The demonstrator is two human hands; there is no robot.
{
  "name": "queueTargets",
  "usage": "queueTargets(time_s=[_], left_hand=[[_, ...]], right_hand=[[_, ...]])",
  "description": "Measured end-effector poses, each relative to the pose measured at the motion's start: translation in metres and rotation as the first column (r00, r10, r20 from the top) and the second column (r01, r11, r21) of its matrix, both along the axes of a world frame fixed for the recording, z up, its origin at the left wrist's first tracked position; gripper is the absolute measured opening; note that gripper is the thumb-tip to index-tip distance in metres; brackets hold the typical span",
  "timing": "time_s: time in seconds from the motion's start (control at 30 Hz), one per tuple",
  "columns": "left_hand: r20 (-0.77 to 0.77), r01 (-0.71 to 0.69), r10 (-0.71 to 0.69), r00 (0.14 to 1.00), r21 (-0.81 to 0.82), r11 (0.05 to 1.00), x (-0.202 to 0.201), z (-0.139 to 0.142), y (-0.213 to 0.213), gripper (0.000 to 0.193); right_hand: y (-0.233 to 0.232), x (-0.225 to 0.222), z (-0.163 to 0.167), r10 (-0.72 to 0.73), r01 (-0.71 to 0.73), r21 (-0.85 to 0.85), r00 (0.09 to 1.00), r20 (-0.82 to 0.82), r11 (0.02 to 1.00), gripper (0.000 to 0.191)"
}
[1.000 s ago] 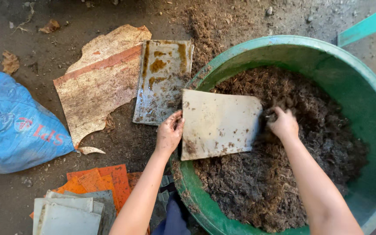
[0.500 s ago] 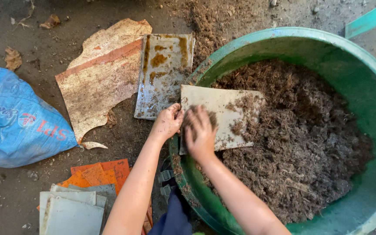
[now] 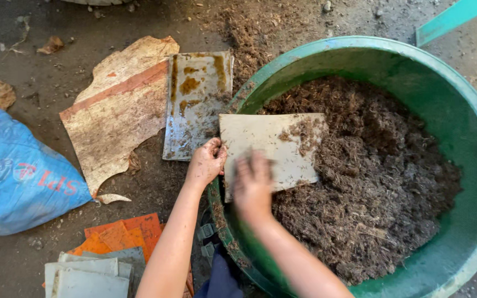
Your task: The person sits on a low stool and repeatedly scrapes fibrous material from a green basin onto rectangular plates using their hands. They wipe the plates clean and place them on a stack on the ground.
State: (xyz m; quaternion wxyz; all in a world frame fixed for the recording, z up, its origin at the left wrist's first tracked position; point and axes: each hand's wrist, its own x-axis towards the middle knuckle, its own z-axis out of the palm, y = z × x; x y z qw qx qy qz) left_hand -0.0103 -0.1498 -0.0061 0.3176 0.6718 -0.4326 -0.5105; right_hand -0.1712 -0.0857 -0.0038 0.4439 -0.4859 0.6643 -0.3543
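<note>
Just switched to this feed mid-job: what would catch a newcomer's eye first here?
The big green tub of brown fibrous compost fills the right side. Over its near-left rim, the left hand grips a pale flat board while the blurred right hand lies on it. On the ground at far left lies a blue sack.

One package shows: a blue woven plastic sack (image 3: 15,174), lying slumped on the dirt floor (image 3: 40,83) at the left edge of the view, partly cut off by the frame. It is bulging and creased, with red and pale printed lettering across its side. It lies well apart from the green tub, just left of the torn brown and orange board (image 3: 117,110). No labels, signs or screens appear.
</note>
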Motion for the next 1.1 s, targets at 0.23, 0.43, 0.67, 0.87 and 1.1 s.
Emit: queueTargets(time_s=[0.23,0.43,0.67,0.87,1.1], left_hand=[[0.044,-0.011,0.011,0.999,-0.001,1.0,0.002,0.012,0.002,0.023],[0.278,-0.064,0.112,0.954,-0.177,0.982,0.008,0.041,0.047,0.023],[0.806,0.004,0.105,0.582,-0.132,0.991,0.006,0.027,0.034,0.034],[0.838,0.06,0.145,0.526,-0.207,0.976,0.01,0.018,0.041,0.03],[0.822,-0.01,0.084,0.563,-0.095,0.995,0.006,0.023,0.038,0.025]], right_hand=[[0.038,-0.039,-0.02,0.179,-0.439,-0.298,0.765,-0.619,0.848,0.058],[-0.017,-0.081,-0.016,-0.01,0.013,0.006,0.939,-0.343,1.0,0.058],[-0.03,0.017,0.0,0.259,-0.474,-0.373,0.827,-0.498,0.798,0.059],[-0.141,-0.069,-0.05,-0.01,-0.049,-0.13,0.908,-0.418,0.99,0.039],[-0.092,-0.157,-0.081,0.203,-0.147,0.141,0.655,-0.728,0.979,0.066]])
